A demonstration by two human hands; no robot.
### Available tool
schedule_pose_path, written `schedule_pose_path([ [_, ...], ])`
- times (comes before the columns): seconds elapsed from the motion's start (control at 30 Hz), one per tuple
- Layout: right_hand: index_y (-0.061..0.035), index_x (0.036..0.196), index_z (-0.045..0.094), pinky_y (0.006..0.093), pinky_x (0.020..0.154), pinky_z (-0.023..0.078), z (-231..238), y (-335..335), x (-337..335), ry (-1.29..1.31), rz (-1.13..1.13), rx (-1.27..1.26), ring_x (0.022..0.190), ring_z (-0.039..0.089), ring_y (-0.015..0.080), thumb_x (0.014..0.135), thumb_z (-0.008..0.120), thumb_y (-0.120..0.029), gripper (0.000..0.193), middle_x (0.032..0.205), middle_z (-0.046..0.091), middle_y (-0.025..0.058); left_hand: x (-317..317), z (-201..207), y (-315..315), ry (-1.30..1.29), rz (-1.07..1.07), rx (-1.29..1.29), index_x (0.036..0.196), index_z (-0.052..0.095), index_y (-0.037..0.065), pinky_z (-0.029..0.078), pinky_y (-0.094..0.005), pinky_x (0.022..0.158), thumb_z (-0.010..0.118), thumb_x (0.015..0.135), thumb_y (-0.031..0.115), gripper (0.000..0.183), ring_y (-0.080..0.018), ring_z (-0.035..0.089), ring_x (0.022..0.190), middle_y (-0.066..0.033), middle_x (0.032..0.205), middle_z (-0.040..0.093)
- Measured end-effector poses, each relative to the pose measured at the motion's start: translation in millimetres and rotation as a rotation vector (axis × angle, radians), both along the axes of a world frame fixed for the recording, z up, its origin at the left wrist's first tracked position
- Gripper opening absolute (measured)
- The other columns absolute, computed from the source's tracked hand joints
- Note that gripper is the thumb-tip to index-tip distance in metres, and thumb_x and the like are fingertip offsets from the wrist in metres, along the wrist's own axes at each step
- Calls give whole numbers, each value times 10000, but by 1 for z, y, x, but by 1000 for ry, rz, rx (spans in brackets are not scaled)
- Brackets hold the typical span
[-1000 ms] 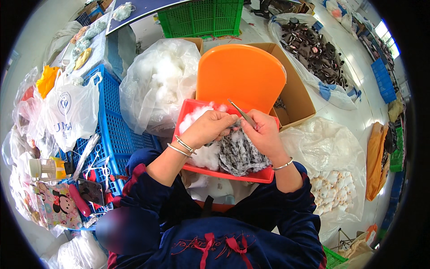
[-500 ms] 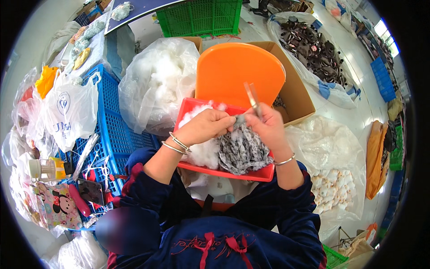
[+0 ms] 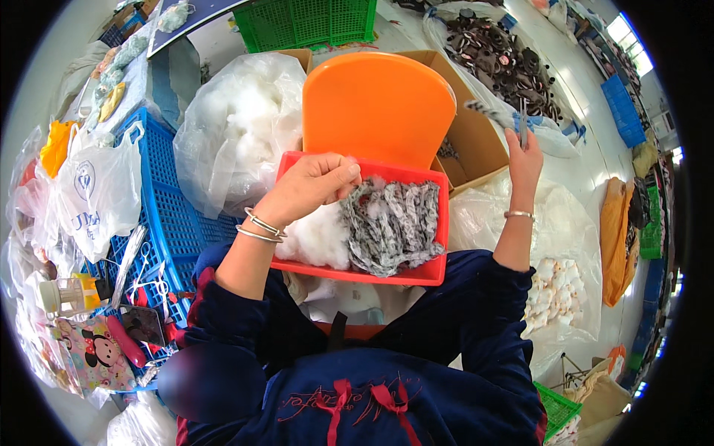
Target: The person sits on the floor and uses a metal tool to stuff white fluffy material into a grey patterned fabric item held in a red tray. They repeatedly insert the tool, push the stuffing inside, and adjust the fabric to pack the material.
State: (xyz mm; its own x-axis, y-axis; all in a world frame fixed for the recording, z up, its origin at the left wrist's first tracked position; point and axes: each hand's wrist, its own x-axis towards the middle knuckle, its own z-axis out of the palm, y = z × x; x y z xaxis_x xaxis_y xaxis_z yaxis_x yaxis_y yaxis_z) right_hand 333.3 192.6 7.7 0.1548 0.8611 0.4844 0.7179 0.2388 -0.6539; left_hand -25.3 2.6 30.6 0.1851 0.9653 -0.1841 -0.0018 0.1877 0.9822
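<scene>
In my right hand (image 3: 525, 157), out to the right past the cardboard box (image 3: 487, 152), is a pair of metal tweezers (image 3: 523, 123), tips pointing up. A small grey-and-black fuzzy strip (image 3: 483, 111) shows blurred near the box's right edge, apart from my fingers. My left hand (image 3: 327, 181) is closed with its fingertips pinched, above the red tray (image 3: 357, 279); what they hold, if anything, is hidden. White stuffing (image 3: 316, 238) fills the tray's left side. Several grey-and-black fuzzy strips (image 3: 394, 227) lie heaped on its right side.
An orange stool (image 3: 379, 108) stands just beyond the tray, in front of the cardboard box. Left of it sits a clear bag of stuffing (image 3: 249, 126). A blue crate (image 3: 167, 223) with scissors (image 3: 160, 286) is at my left. Small white pieces (image 3: 554, 293) lie on plastic sheeting at right.
My right hand has swung from the tray out to the right with the tweezers. A grey strip now shows near the box. My left hand has drawn slightly left, off the heaped strips.
</scene>
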Motion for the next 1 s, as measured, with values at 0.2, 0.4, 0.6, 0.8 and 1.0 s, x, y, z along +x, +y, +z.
schedule_pose_path([
  [0.2, -35, 921, 682, 236, 670, 428, -1, -46, -36, 156, 483, -448, 728, 523, 67, 922, 635, -236, 206, 784, 608, -32, -3, 11, -1, 16, 114, -39, 852, 639, 58, 362, -180, 540, 582, 951, 270, 241, -27, 445, 601, 42, 695, 562],
  [0.4, 6, 834, 660, 313, 661, 483, -23, -83, -98, -228, 889, -739, 684, 595, 196, 871, 643, -248, 258, 743, 648, 105, -6, 9, -2, 53, 126, -38, 836, 642, 60, 379, -184, 551, 594, 939, 255, 226, -29, 464, 614, 42, 703, 576],
  [0.6, 5, 830, 669, 467, 751, 494, -57, -95, -116, -713, 821, -706, 859, 637, 391, 778, 650, -279, 289, 802, 643, 226, -2, 11, -2, 59, 110, -46, 822, 639, 58, 382, -182, 562, 595, 937, 257, 234, -21, 466, 622, 47, 709, 581],
  [0.8, 16, 811, 610, 362, 647, 453, -31, -84, -108, -350, 910, -865, 706, 589, 229, 781, 661, -191, 215, 738, 612, 110, 0, 7, -1, 154, 122, 4, 823, 637, 28, 412, -204, 587, 600, 921, 203, 204, -44, 501, 644, 33, 704, 580],
  [1.0, -1, 906, 597, 240, 662, 417, -13, -96, -112, 303, 1080, -950, 747, 484, 53, 818, 693, -83, 153, 804, 534, -55, 17, -13, -6, 323, 97, 231, 960, 629, -7, 453, -240, 634, 620, 877, 103, 138, -81, 535, 677, -29, 740, 584],
])
